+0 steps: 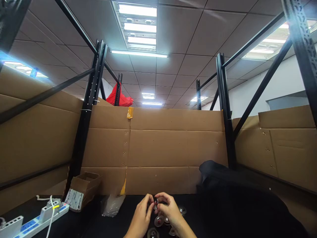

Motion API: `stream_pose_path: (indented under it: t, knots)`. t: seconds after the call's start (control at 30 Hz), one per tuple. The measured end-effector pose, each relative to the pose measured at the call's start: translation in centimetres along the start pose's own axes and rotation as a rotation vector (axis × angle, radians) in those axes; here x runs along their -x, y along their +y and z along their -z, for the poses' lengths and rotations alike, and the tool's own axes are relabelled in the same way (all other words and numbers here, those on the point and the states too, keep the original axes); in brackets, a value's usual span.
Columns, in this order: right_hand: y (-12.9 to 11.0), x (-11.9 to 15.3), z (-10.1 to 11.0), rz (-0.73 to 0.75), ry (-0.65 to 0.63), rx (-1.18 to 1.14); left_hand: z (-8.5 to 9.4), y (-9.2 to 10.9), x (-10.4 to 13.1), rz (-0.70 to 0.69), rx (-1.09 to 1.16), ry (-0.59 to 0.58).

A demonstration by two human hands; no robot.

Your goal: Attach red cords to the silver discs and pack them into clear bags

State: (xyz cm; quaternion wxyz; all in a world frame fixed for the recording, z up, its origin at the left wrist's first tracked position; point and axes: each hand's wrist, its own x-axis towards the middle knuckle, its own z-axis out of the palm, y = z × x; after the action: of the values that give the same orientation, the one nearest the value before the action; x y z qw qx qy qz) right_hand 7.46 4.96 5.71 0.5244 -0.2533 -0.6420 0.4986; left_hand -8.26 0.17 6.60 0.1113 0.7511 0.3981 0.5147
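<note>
My left hand [142, 211] and my right hand [170, 210] meet low in the middle of the view, above a black tabletop. Fingers and thumbs on both are pinched together around a small part [156, 203], dark and shiny with a hint of red. Its kind is too small to make out, and the fingertips partly cover it. Under and around the hands lie several small round shiny pieces, such as a disc with a reddish centre [159, 220], another near the bottom edge [153, 233] and one beyond my right hand [182, 210].
A clear plastic bag [113, 205] lies left of my hands, near an open cardboard box [84, 190]. White power strips [41, 219] with cables occupy the left corner. Dark cloth [242, 198] is heaped at right. Cardboard walls [158, 148] and black posts [225, 115] enclose the table [91, 221].
</note>
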Motion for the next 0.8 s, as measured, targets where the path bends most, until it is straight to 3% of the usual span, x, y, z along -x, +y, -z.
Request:
stream_pose_path:
  t: [0.23, 0.33, 0.43, 0.6, 0.8]
  knots:
    - [-0.7, 0.2, 3.2, 0.146, 0.278, 0.717, 4.1, -1.2, -0.5, 0.054, -0.207, -0.181]
    - [-0.8, 0.4, 5.9, 0.077, 0.366, 0.886, 6.3, -2.5, -0.5, 0.14, -0.335, -0.33]
    - [-0.3, 0.6, 8.5, -0.077, 0.434, 1.053, 7.7, -3.5, -0.3, 0.214, -0.4, -0.407]
    - [1.3, 1.0, 10.9, -0.289, 0.43, 1.176, 7.9, -3.6, 0.4, 0.318, -0.336, -0.65]
    - [2.9, 0.9, 11.3, -0.278, 0.368, 1.202, 7.3, -3.8, 0.9, 0.31, -0.351, -0.703]
